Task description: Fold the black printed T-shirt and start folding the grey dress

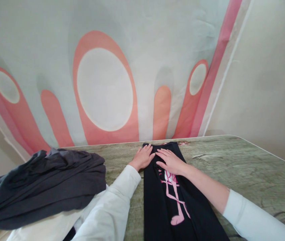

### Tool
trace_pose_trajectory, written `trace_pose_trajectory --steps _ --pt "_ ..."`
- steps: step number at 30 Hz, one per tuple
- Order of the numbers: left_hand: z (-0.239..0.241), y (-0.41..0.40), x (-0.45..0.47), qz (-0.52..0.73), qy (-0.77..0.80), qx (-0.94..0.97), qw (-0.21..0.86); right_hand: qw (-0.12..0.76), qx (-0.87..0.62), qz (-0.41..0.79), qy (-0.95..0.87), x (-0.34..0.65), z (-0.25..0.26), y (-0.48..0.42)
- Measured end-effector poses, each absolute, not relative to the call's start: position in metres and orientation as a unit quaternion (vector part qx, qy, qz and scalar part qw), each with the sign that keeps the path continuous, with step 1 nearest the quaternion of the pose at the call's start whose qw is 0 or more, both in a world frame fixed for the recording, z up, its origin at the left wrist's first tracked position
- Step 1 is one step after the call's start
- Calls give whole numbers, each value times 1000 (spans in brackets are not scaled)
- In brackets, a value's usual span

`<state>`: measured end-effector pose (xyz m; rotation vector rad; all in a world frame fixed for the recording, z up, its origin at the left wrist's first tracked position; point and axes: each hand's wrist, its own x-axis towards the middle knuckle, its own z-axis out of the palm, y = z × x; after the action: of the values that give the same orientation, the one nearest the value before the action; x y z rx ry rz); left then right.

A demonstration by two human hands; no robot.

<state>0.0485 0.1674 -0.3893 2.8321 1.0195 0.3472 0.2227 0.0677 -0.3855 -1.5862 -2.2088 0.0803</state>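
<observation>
A black garment [157,201] with a pink cartoon figure printed on it lies folded into a long strip down the middle of the table, running away from me. My left hand [142,156] lies flat, fingers spread, on the garment's far left edge and the table beside it. My right hand [170,160] rests flat on the garment's far end, fingers stretched out toward the left hand. Both hands are open and hold nothing. Both arms wear white sleeves.
A heap of dark grey cloth [44,184] lies at the left on the green marbled table [245,174], with white fabric [49,227] under it. A wall hanging [107,83] with orange and white ovals stands right behind the table's far edge.
</observation>
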Motion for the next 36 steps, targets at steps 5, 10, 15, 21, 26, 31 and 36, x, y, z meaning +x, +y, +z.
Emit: trace_pose_trajectory --steps 5,10,15,21,26,31,36 --pt "-391 184 49 92 404 909 56 158 -582 55 -795 224 -388 65" --pt "-393 196 39 171 465 867 46 151 -580 57 -798 225 -389 66" --pt "-390 201 30 230 508 829 42 165 -579 60 -796 226 -391 66" --pt "-385 204 36 245 519 817 54 187 -573 78 -794 226 -388 67" --pt "-383 210 41 229 496 835 65 216 -591 87 -773 233 -386 73" --pt "-383 221 42 210 462 859 75 215 -601 88 -765 240 -391 75" --pt "-384 230 44 202 446 869 72 236 -597 89 -761 239 -394 75"
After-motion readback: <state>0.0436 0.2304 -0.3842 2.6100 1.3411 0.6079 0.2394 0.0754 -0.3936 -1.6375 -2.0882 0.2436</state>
